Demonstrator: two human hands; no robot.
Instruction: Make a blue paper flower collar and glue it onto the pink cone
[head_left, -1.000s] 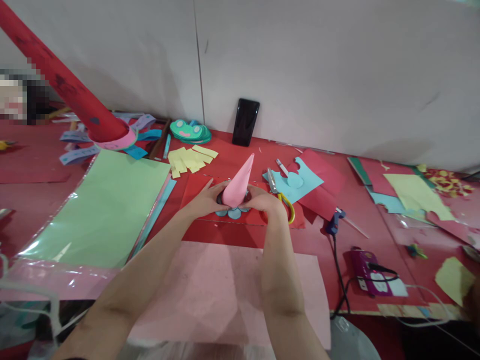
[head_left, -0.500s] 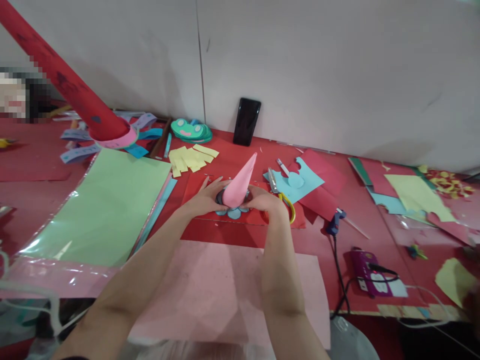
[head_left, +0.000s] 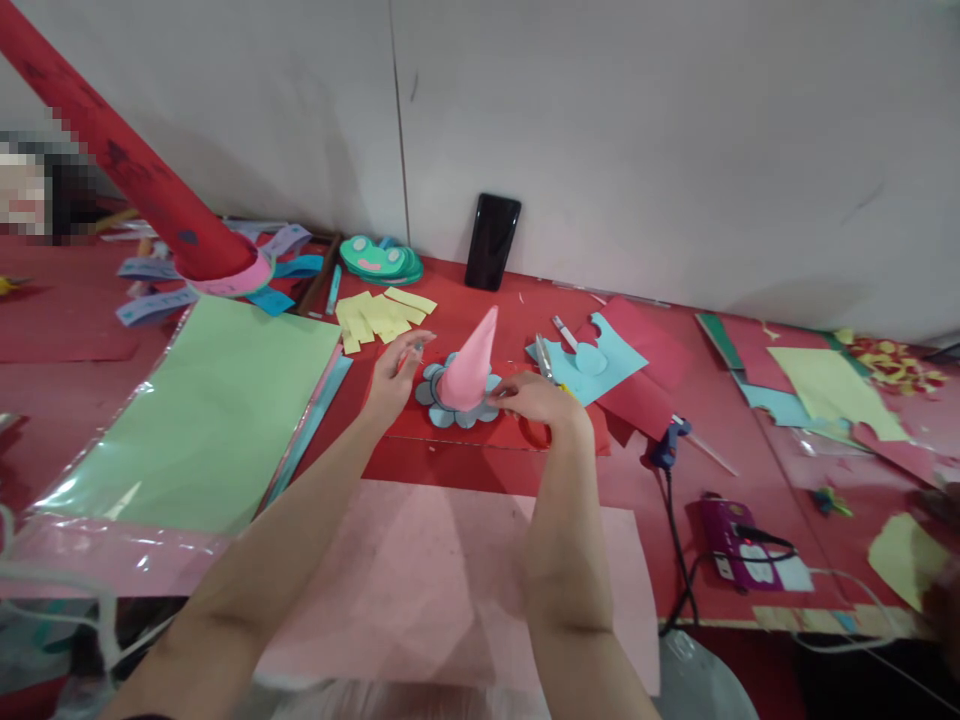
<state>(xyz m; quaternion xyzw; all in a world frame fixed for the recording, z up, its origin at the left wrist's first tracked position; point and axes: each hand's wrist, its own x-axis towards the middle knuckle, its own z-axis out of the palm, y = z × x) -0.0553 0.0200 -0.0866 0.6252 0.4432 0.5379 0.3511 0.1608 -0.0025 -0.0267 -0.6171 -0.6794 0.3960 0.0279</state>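
Observation:
A pink paper cone (head_left: 466, 368) stands with its tip leaning right on a ring of blue-grey paper petals (head_left: 442, 413). My left hand (head_left: 393, 378) is off to the left of it, fingers apart and nothing in them. On the other side, my right hand (head_left: 541, 398) has its thumb and fingers pinched at a right-hand petal. Red sheets (head_left: 405, 428) lie under the petals. Scissors with yellow handles (head_left: 564, 388) are partly hidden behind my right hand.
A phone (head_left: 493, 242) leans on the wall. Left are yellow strips (head_left: 379, 316), green frog-face cutouts (head_left: 379, 262), wrapped green sheets (head_left: 202, 410) and a tall red cone (head_left: 150, 185). Right are a cut blue sheet (head_left: 619, 352), a corded glue gun (head_left: 666, 445) and a purple box (head_left: 739, 545).
My left hand has let go of the cone and moved left and up. The cone now stands slightly further left, its petals more exposed. My right hand has shifted to a petal.

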